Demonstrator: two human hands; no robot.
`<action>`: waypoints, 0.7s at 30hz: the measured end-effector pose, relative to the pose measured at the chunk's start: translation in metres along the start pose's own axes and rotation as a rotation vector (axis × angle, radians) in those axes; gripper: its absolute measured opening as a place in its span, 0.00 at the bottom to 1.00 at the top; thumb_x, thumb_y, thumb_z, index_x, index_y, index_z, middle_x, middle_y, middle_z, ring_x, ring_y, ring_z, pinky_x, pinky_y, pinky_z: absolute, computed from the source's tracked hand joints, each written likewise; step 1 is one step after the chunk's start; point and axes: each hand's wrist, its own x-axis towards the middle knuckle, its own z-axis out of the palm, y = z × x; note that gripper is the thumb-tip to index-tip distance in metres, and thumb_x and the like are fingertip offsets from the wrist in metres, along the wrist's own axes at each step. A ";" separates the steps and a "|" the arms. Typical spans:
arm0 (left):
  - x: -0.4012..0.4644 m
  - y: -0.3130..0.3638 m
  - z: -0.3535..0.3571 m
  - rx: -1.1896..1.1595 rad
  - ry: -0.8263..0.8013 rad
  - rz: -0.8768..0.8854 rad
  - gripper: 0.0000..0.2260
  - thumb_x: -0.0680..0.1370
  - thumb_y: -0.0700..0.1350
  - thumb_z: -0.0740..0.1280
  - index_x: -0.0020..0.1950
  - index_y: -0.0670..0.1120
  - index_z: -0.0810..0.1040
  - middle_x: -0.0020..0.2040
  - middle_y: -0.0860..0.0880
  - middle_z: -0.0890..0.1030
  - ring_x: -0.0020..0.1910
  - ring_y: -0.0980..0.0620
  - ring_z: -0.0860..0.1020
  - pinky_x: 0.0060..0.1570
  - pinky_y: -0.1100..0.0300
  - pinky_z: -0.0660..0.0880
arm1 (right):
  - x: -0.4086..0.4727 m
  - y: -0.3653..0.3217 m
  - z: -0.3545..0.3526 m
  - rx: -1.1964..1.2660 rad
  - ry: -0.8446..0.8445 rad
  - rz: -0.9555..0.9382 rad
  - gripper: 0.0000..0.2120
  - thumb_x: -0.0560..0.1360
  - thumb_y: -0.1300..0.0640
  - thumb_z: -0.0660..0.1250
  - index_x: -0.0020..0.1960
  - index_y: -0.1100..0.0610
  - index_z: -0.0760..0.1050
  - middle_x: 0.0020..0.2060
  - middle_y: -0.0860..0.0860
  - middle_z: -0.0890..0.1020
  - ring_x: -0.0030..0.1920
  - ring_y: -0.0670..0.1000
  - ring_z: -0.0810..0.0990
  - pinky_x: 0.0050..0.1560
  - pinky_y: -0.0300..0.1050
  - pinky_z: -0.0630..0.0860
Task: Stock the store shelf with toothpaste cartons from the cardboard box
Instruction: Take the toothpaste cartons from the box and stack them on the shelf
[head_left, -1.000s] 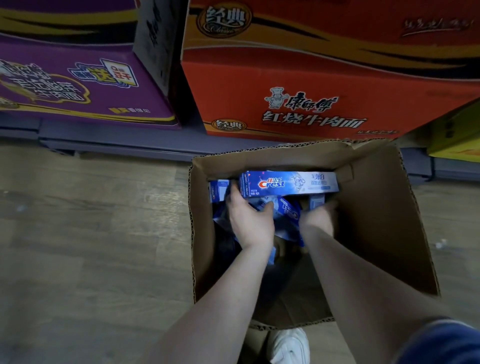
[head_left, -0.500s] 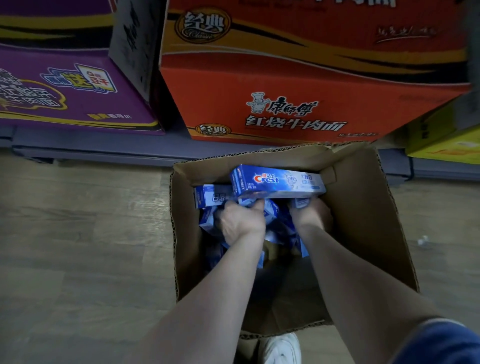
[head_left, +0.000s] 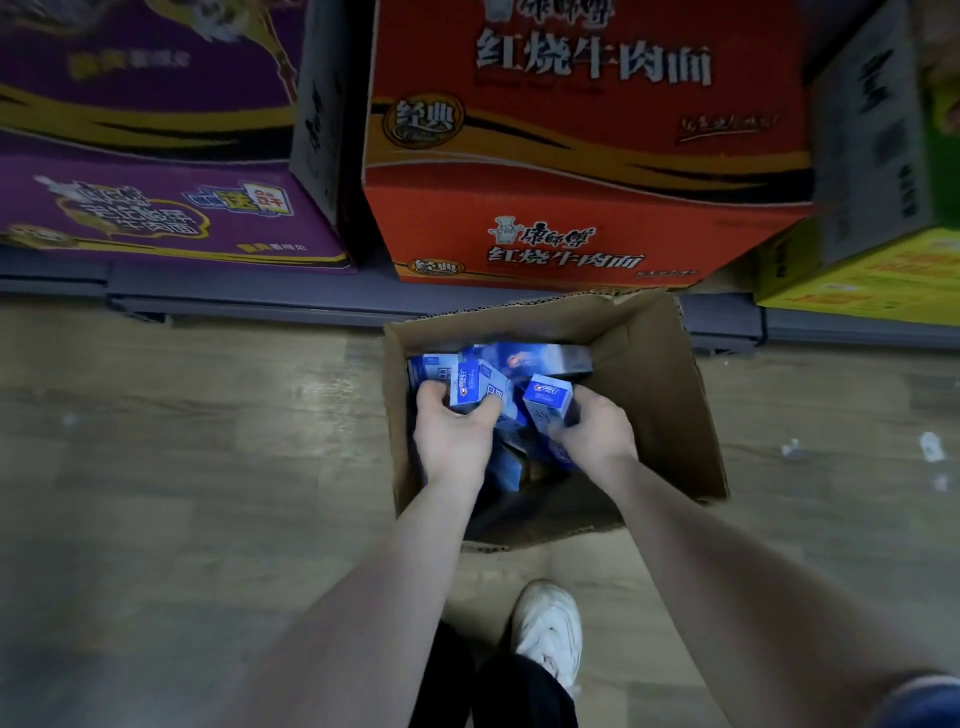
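Note:
An open brown cardboard box (head_left: 670, 405) stands on the floor in front of me, holding several blue toothpaste cartons. My left hand (head_left: 452, 441) grips upright blue cartons (head_left: 475, 387) at the box's left side. My right hand (head_left: 597, 428) grips another blue carton (head_left: 545, 402), end face toward me. One more carton (head_left: 550, 358) lies flat against the far wall of the box, blurred. The box's bottom is dark and mostly hidden by my hands.
A low grey shelf edge (head_left: 249, 306) runs just behind the box. On it stand a large red noodle case (head_left: 582, 171), a purple case (head_left: 145, 156) at left and a yellow case (head_left: 857, 280) at right. My white shoe (head_left: 548, 629) is near the box on the wooden floor.
The view has pulled back and upward. Both hands shifted from under the flat carton to gripping upright cartons; the flat carton now lies at the far wall.

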 end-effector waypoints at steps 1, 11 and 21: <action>-0.006 0.006 -0.006 -0.026 -0.016 0.013 0.12 0.70 0.40 0.72 0.49 0.47 0.71 0.37 0.56 0.78 0.37 0.55 0.76 0.45 0.61 0.72 | -0.008 -0.003 -0.005 0.016 -0.001 -0.008 0.15 0.72 0.56 0.69 0.57 0.56 0.75 0.53 0.55 0.82 0.55 0.58 0.78 0.55 0.48 0.74; -0.076 0.073 -0.055 -0.099 -0.187 0.148 0.12 0.72 0.36 0.71 0.44 0.54 0.76 0.42 0.54 0.82 0.44 0.53 0.81 0.51 0.55 0.77 | -0.093 -0.046 -0.067 0.118 -0.001 -0.093 0.16 0.72 0.60 0.69 0.59 0.56 0.75 0.51 0.53 0.82 0.52 0.53 0.79 0.53 0.48 0.75; -0.142 0.161 -0.101 -0.061 -0.262 0.310 0.12 0.70 0.41 0.73 0.53 0.48 0.80 0.47 0.51 0.84 0.48 0.50 0.81 0.52 0.51 0.78 | -0.170 -0.095 -0.156 0.272 -0.017 -0.201 0.19 0.71 0.63 0.70 0.61 0.56 0.73 0.49 0.48 0.81 0.49 0.47 0.78 0.55 0.45 0.74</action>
